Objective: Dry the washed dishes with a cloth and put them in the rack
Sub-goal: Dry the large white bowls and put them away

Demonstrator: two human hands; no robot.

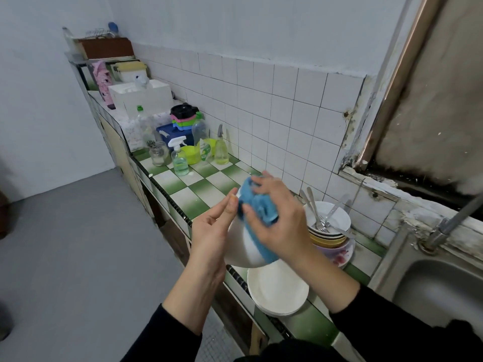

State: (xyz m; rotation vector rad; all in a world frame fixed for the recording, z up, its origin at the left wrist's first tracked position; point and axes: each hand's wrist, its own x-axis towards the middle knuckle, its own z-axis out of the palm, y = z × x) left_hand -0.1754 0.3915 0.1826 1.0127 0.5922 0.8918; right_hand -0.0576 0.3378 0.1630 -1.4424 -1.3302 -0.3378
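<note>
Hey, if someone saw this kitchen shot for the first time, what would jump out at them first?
The blue cloth, gripped by the right hand and pressed into a white bowl that the left hand holds, at centre. To the right, a stack of bowls bristles with cutlery on the green-checked counter.

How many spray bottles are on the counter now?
2. The white-trigger spray bottle stands beside the glass jar; the grey-trigger spray bottle stands nearer the tiled wall. More may be hidden.
</note>
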